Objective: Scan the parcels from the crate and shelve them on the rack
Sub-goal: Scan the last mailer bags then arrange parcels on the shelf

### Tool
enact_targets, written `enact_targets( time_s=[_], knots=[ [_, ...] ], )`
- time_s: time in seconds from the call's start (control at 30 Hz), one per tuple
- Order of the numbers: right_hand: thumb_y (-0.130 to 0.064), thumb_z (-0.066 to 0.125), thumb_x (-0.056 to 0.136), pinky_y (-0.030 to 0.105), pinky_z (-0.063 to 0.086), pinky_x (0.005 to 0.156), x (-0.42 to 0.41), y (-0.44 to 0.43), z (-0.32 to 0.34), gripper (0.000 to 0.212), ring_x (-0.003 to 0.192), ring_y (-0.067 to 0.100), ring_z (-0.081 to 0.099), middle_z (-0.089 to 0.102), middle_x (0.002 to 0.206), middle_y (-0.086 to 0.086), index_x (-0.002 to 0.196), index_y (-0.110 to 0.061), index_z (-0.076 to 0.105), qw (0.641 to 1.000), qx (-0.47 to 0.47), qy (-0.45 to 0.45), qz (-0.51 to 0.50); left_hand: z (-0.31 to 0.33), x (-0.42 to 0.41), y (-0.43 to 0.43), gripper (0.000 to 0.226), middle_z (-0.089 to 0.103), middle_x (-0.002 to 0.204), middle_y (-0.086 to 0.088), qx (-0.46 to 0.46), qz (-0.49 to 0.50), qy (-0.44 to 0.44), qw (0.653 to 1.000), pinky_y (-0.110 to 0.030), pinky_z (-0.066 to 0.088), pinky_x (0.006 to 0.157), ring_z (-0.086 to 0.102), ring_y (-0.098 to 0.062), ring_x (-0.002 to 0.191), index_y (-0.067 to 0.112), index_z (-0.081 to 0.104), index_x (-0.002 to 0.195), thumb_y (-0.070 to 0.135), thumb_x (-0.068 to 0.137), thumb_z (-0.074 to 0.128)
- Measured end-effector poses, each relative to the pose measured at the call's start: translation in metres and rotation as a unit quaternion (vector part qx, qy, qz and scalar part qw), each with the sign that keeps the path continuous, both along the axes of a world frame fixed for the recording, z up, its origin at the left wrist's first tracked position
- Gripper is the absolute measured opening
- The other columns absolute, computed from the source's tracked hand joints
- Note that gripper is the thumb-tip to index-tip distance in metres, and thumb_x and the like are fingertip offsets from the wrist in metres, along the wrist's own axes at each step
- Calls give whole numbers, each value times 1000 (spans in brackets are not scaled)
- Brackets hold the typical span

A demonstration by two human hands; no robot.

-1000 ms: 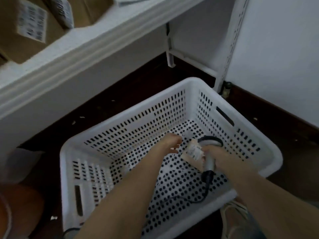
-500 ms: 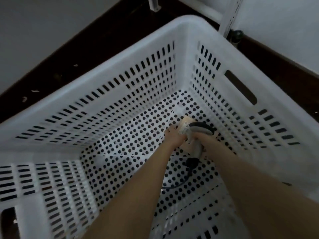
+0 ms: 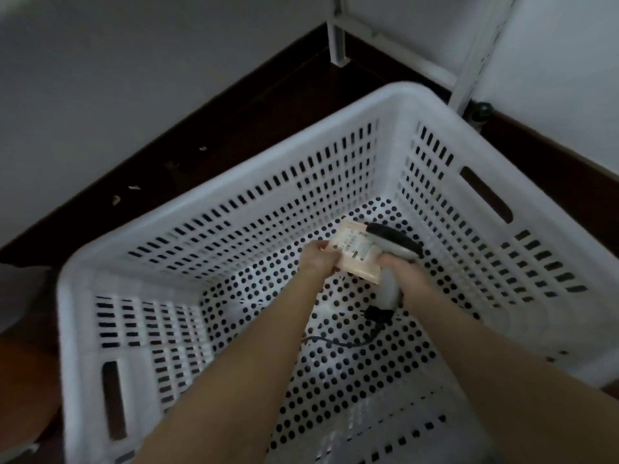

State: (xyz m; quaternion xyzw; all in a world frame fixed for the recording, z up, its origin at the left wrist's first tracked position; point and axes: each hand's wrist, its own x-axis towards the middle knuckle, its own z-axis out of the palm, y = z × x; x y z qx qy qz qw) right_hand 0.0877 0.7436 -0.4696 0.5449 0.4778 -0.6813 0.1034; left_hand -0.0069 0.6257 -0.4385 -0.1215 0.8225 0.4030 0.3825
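Both my arms reach down into a white perforated crate [image 3: 234, 202] on the dark floor. My left hand [image 3: 316, 261] grips the left edge of a small tan parcel [image 3: 355, 259] with a white printed label facing up. My right hand [image 3: 400, 267] holds a grey and black barcode scanner [image 3: 393, 244] by its handle, its head right beside the parcel's label. The scanner's black cable [image 3: 338, 341] trails over the crate's bottom. No other parcel shows in the crate.
White rack uprights [image 3: 336, 38] [image 3: 475, 51] stand on the dark floor behind the crate. A pale wall [image 3: 552, 78] rises at the back right and a pale panel [image 3: 100, 78] fills the upper left. The crate has a slot handle [image 3: 485, 194] in its right wall.
The view dropped from the shelf to inside the crate. My left hand closed on the parcel and lifted it a little; the scanner stayed against the label.
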Motion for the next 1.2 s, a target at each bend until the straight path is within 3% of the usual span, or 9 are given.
enact_targets(
  time_s=[0.17,0.33,0.43,0.57,0.73,0.83,0.97,1.07,1.2],
  knots=[
    [-20,73,81,45,52,92,-2,-28,83,38,98,30,65,69,109,14,116,-7,64,990,17,137,14,83,-12,-41,36,63,116,-14,66,23,62,996,-26,55,66,63,-22,90,6,53,131,3,95,52],
    [-14,74,80,50,50,96,4,-38,145,28,102,32,65,71,107,13,106,-8,69,975,38,219,11,151,-12,-74,37,62,101,-5,105,25,81,991,-19,49,48,60,-13,78,12,50,133,4,97,49],
    [-6,72,80,52,49,98,9,-49,184,11,105,34,65,72,100,12,90,-9,71,964,49,261,19,193,-10,-99,39,62,104,-5,133,38,112,984,-21,48,49,58,-11,74,16,53,133,2,96,51],
    [-3,69,81,48,50,96,11,-70,218,13,104,30,64,71,98,10,93,-6,71,947,78,307,47,225,-5,-126,45,61,104,-8,198,135,140,961,-26,49,59,58,-13,74,11,49,134,5,91,62],
    [1,68,80,42,50,95,5,-90,236,13,102,27,64,71,95,7,85,-11,70,939,104,320,67,230,4,-149,37,66,104,-8,254,169,133,943,-38,53,82,63,-21,88,9,56,115,19,84,73],
    [-1,72,76,49,49,99,-1,-93,233,28,104,27,65,71,105,11,104,-5,69,938,119,312,97,223,0,-162,35,67,96,-4,218,155,183,946,-40,53,91,63,-22,93,9,62,112,21,82,75],
    [2,67,81,39,49,97,-8,-96,227,38,105,20,63,69,112,9,118,0,64,937,132,305,108,212,-2,-169,32,67,91,-4,199,137,164,956,-27,54,69,64,-17,82,7,63,118,19,89,67],
    [2,66,82,25,48,79,-13,-97,222,33,97,13,63,69,111,8,114,-1,66,935,140,310,105,203,-4,-170,26,68,98,-5,233,122,117,958,-32,55,77,65,-19,88,13,61,119,14,93,60],
    [0,67,83,24,48,74,-16,-100,210,23,92,14,63,69,102,6,106,-2,68,941,135,305,58,190,-4,-171,17,68,98,-9,323,189,42,926,-30,58,75,67,-20,84,4,58,107,3,91,61]
  ],
)
